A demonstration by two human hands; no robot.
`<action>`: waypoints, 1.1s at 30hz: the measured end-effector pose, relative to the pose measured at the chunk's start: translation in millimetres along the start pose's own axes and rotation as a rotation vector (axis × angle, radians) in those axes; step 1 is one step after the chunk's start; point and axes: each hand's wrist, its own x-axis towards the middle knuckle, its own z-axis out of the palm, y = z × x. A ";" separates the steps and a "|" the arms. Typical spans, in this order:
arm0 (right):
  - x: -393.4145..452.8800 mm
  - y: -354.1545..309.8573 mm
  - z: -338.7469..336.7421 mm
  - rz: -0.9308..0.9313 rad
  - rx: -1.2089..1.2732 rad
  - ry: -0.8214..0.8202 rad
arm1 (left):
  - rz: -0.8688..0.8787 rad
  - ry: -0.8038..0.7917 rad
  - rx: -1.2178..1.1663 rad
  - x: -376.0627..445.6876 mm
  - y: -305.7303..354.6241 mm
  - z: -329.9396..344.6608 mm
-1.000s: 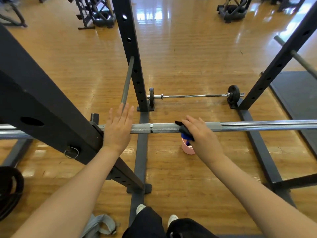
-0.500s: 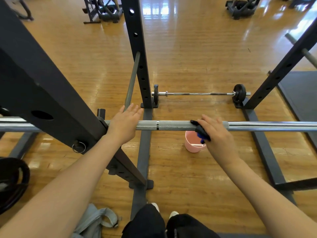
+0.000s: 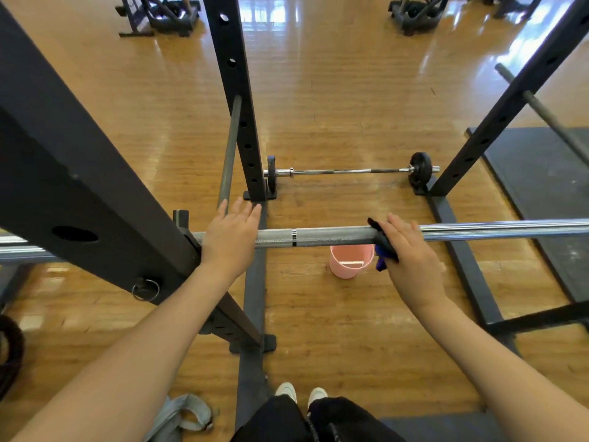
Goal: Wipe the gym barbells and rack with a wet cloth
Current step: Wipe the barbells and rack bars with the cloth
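A steel barbell lies across the black rack at waist height. My left hand rests on the bar beside the near-left rack beam, fingers straight. My right hand holds a dark cloth with a blue edge against the bar, fingers laid over the top; its thumb is hidden. A second, smaller barbell with black plates lies on the floor behind, between the rear uprights.
A pink bucket stands on the wooden floor under the bar. A black mat lies at the right. A grey bag sits by my feet, and other gym machines stand far back.
My right hand has slid to the right along the bar with the cloth. My left hand stays on the bar by the rack beam.
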 end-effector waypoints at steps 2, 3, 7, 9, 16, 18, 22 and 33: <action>11.4 -29.5 14.1 -0.052 0.071 -0.069 | 0.011 0.004 -0.006 -0.2 -1.1 0.1; 15.4 -41.3 19.2 -0.091 0.088 -0.089 | 0.013 0.002 -0.013 -0.6 -1.3 -0.2; 12.7 -28.3 8.8 -0.120 0.027 -0.080 | 0.027 -0.003 -0.009 -1.7 -2.4 -1.2; 2.6 -3.3 -9.6 -0.040 -0.033 -0.029 | 0.026 0.016 -0.009 -1.8 -2.6 0.6; 17.0 -51.8 20.9 -0.075 0.067 -0.027 | 0.018 0.062 -0.022 -1.8 -1.7 0.8; 18.7 -66.4 33.4 -0.132 0.067 -0.073 | 0.016 0.061 -0.030 -2.2 -1.9 0.0; 6.3 -23.1 12.3 -0.107 0.041 -0.015 | 0.013 0.056 -0.036 -2.2 -1.7 1.1; 19.6 -60.9 33.1 -0.125 0.079 -0.028 | 0.003 0.041 -0.030 -0.6 -1.3 4.6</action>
